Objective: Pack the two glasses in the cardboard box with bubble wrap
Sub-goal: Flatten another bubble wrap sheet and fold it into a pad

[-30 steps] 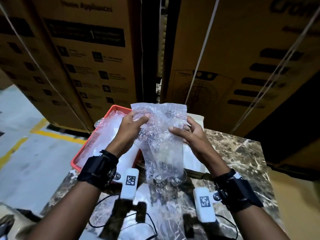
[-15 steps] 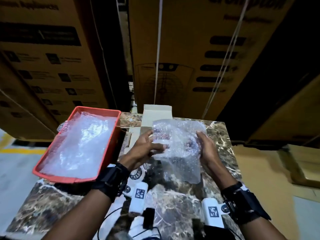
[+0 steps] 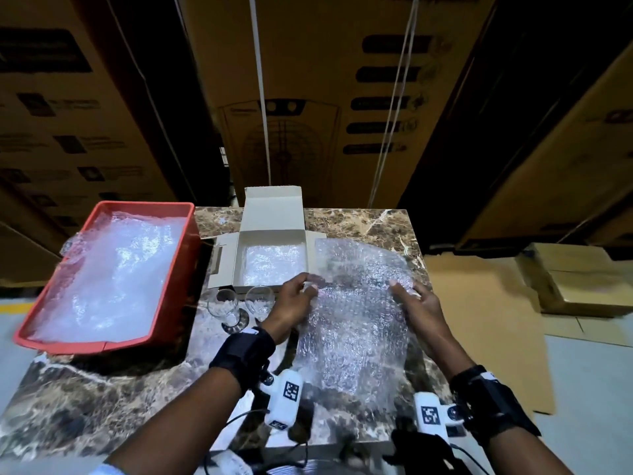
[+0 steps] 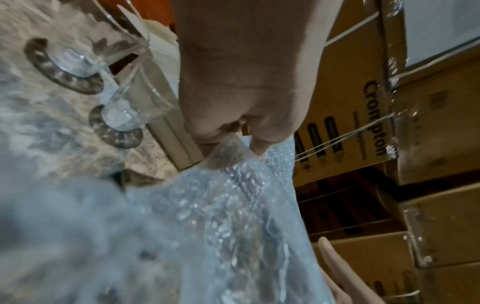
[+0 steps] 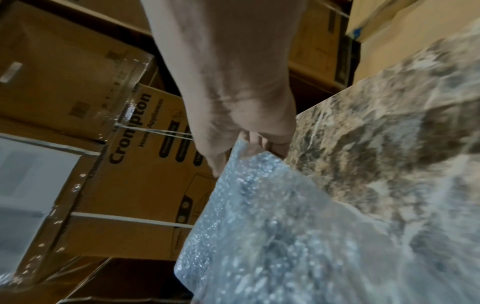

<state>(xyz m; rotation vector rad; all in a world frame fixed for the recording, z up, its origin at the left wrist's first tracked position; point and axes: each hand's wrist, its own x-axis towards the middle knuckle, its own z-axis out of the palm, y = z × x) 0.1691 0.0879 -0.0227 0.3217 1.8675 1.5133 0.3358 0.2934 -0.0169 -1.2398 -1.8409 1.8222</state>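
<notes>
Bubble wrap (image 3: 356,323) lowered onto table (image 3: 102,389); left hand (image 3: 291,303), right hand (image 3: 419,303) fingers pinch its edges.

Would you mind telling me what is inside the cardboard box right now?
A bubble wrap layer lines the bottom of the open cardboard box. Neither glass is inside; both glasses stand on the table in front of it. Anything beneath that lining is hidden.

Colours and patterns on the packing table

The table (image 3: 113,389) is brown marble veined white; the tray (image 3: 174,303) is orange-red; the open cardboard box (image 3: 272,214) is pale off-white; the bubble wrap sheet (image 3: 356,323) is clear with a dotted bubble pattern; both glasses (image 3: 224,305) are clear; stacked cartons (image 3: 308,80) are tan with black print.
</notes>
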